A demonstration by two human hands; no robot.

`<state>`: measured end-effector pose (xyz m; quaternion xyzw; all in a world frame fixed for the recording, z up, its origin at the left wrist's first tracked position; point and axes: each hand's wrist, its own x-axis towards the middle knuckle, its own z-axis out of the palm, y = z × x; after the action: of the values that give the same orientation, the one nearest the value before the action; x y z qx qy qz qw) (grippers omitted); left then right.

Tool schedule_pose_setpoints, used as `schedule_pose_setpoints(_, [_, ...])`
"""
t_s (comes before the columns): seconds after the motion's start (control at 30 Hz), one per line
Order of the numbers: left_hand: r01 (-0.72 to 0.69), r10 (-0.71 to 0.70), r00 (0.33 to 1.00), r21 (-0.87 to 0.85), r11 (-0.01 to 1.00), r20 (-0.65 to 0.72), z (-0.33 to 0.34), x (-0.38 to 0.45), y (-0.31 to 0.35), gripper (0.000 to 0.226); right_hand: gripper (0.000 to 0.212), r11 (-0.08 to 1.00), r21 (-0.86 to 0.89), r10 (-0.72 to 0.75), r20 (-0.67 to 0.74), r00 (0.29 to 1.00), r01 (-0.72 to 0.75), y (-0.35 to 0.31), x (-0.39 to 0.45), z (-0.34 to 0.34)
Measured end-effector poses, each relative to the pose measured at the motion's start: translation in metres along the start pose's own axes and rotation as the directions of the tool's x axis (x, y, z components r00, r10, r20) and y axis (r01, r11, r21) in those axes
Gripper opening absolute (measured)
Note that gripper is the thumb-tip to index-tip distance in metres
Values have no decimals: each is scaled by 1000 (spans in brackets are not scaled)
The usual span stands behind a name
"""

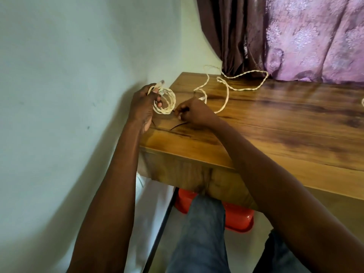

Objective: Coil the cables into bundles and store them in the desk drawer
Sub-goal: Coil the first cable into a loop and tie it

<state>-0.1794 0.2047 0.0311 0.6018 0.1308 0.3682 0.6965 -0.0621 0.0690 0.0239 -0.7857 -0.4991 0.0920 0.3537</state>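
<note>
Person seated at the wooden desk (275, 123), both forearms reaching to its near-left corner by the wall. Left hand (143, 103) grips a coil (164, 101) of cream twisted cable, several loops gathered, fingers curled through the ring; a clear plug end sticks up just above that hand. The coil hangs at the desk's left edge, close over the surface. Right hand (192, 113), just right of the coil, has fingers curled and pinches something small; it seems to be a thin dark tie (177, 126) lying on the desk, but this cannot be told surely. The loose cable tail (242, 81) runs from behind the right hand and snakes across the desktop toward the purple curtain (295, 36) at the desk's far edge.
</note>
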Motion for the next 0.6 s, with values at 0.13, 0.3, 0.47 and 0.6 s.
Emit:
schedule_pose_setpoints(0.13, [65, -64, 998, -62, 996, 8, -7, -2, -5, 19, 21, 976, -216, 37, 174, 984, 1, -1, 2, 3])
schedule_pose_setpoints(0.3, [111, -104, 993, -131, 985, 63, -5, -4, -9, 13, 9, 967, -254, 18, 102, 995, 8, -4, -5, 4])
schedule_pose_setpoints(0.47, [105, -92, 993, -176, 979, 78, 9, -1, -16, 13, 17, 987, -42, 139, -267, 954, -155, 2, -19, -7])
schedule_pose_setpoints(0.6, [43, -31, 996, -135, 990, 87, 35, 7, -18, 21, 22, 933, 357, 278, -620, 734, -51, 0, -40, -41])
